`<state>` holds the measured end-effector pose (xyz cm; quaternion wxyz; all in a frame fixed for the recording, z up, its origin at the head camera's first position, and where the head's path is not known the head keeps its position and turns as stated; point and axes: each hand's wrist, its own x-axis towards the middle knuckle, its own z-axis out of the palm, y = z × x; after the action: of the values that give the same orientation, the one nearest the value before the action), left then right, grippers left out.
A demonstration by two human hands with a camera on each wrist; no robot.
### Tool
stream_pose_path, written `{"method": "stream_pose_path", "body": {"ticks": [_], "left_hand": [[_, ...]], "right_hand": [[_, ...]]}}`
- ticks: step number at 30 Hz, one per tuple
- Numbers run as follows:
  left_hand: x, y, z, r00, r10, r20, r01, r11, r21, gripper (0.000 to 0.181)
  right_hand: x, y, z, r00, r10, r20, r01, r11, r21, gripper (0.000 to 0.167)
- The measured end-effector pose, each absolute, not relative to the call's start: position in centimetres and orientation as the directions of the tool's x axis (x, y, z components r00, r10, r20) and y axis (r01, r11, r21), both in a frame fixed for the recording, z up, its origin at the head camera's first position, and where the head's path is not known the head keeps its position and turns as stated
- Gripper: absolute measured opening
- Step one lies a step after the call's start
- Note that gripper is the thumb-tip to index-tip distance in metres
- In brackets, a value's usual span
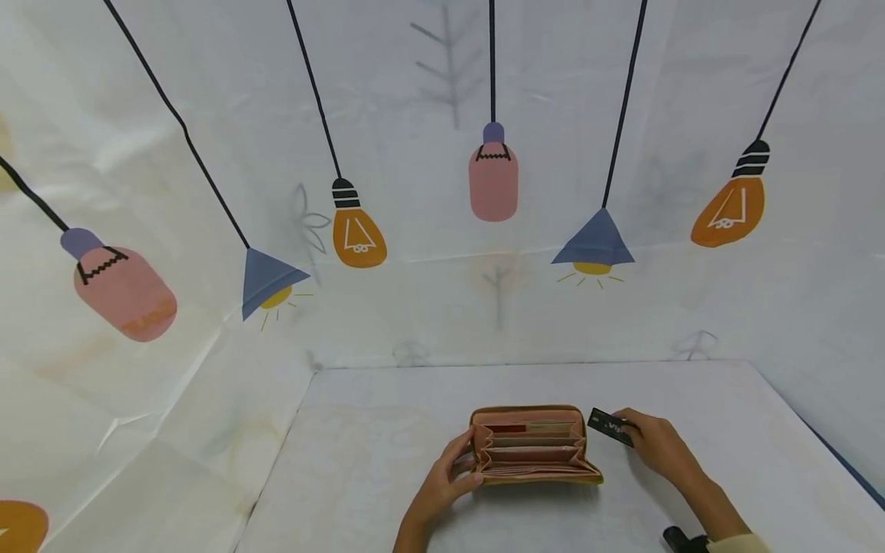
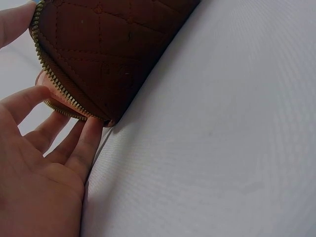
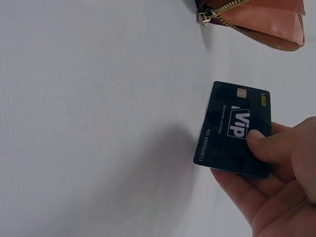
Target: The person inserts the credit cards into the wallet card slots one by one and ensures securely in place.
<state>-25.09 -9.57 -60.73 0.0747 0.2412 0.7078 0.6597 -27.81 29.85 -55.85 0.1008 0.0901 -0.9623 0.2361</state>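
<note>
A brown quilted zip-around wallet [image 1: 535, 455] stands unzipped on the white table, its pink inner pockets facing the head camera. Something red and a pale strip show in its back pocket. My left hand [image 1: 445, 478] grips the wallet's left end; in the left wrist view, fingers [image 2: 91, 140] touch the zip edge near the lower corner. To the right of the wallet, my right hand [image 1: 660, 445] pinches a black card [image 3: 232, 129] between thumb and fingers. The card, marked "Vip", is tilted above the table and apart from the wallet's zip pull [image 3: 205, 18].
The white table [image 1: 359, 430] reaches back to a pale wall sheet [image 1: 415, 322] printed with hanging lamps. Another sheet slopes along the left side. A black strap-like device [image 1: 681, 540] sits at my right wrist beside a pale yellow sleeve [image 1: 740, 544].
</note>
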Motion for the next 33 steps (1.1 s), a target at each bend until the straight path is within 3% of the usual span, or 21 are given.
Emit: {"method": "stream_pose_path", "body": {"ticks": [13, 23, 33], "left_hand": [[-25.3, -9.5, -61.0, -0.862, 0.448, 0.238, 0.271, 0.011, 0.962, 0.072], [-25.3, -9.6, -61.0, -0.866, 0.446, 0.226, 0.260, 0.015, 0.965, 0.072], [-25.4, -9.5, -61.4, -0.872, 0.435, 0.225, 0.252, 0.004, 0.968, 0.072]], "right_hand": [[-25.1, 29.5, -53.7, -0.942, -0.099, 0.322, -0.247, 0.854, -0.458, 0.023], [-22.1, 26.7, -50.0, -0.843, -0.094, 0.529, -0.386, 0.791, -0.475, 0.023], [-21.0, 22.9, -50.5, -0.843, -0.186, 0.505, -0.491, 0.649, -0.581, 0.020]]}}
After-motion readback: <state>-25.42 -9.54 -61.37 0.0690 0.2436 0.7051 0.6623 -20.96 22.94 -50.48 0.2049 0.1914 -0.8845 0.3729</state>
